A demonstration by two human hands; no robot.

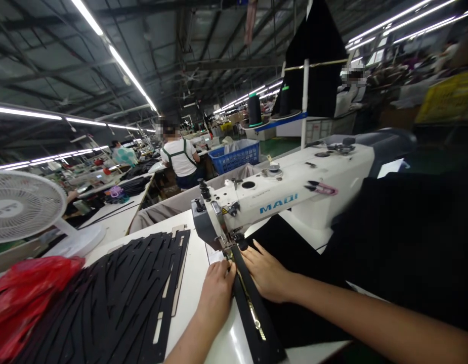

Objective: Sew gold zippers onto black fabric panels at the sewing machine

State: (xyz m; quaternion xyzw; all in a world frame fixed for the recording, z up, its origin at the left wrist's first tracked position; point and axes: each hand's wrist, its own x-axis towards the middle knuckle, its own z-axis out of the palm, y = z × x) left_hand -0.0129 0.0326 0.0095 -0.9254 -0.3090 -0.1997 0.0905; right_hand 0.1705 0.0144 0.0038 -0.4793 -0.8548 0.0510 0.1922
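Observation:
Under the needle area of a white sewing machine (pixel 290 189) lies a black fabric strip (pixel 266 331) with a gold-toothed zipper (pixel 249 301) along it; a metal pull shows near its lower end. My left hand (pixel 217 288) is at the strip's left edge close to the presser foot, its fingers curled and the thumb against the zipper strip. Lying flat on the right, my right hand (pixel 267 273) presses the black fabric (pixel 290 242) with fingers stretched toward the foot. The needle tip is hidden.
Many black cut pieces (pixel 116 298) are heaped on the left of the table, beside a red plastic bag (pixel 32 288) and a white fan (pixel 25 207). Pink-handled thread snips (pixel 322 188) rest on the machine. Dark cloth (pixel 416 242) hangs at right. A person (pixel 180 156) sits ahead.

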